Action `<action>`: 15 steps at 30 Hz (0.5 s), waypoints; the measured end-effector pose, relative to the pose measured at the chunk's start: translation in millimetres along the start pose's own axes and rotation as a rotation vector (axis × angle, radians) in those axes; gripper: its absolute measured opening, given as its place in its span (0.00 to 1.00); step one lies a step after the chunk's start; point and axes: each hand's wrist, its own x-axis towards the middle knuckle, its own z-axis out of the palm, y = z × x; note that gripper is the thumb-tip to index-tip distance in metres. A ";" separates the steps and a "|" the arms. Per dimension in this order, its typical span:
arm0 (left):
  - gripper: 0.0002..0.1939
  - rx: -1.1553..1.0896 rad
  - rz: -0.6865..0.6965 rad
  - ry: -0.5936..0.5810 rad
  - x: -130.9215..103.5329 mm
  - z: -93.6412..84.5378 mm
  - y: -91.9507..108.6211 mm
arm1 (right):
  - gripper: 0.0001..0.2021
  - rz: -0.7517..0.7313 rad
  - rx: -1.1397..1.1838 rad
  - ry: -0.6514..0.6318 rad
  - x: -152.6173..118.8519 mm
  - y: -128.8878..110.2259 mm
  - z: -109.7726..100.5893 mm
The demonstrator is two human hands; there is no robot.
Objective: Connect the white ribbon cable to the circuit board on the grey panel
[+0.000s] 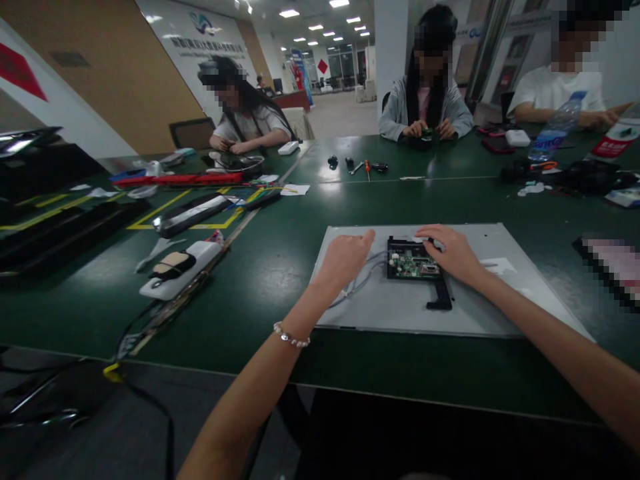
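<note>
A green circuit board (414,264) in a black frame lies on a white panel (370,320) on the green table. Grey cables (361,283) run from the board's left side, partly behind my left hand (347,257). That hand is closed just left of the board, and what its fingers hold, if anything, is too small to name. My right hand (447,250) rests at the frame's upper right corner, its fingers bent over the black edge and apart from the thumb. A black bracket arm (441,297) sticks out below the frame.
A white power strip (183,270) and a black-and-silver pack (193,213) lie to the left. Small tools, among them an orange screwdriver (368,168), lie farther back. Three people sit across the table. Bottles (557,130) stand at the right.
</note>
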 end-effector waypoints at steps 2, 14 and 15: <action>0.12 -0.002 0.041 -0.017 -1.3 0.4 3.0 | 0.14 -0.048 -0.016 -0.033 1.0 -12.3 -4.2; 0.13 -0.031 0.127 -0.024 -3.1 0.4 6.2 | 0.14 -0.024 0.014 -0.217 31.0 -74.8 22.3; 0.14 -0.026 0.125 -0.025 -2.9 0.9 5.5 | 0.13 -0.003 0.028 -0.211 33.0 -75.5 24.4</action>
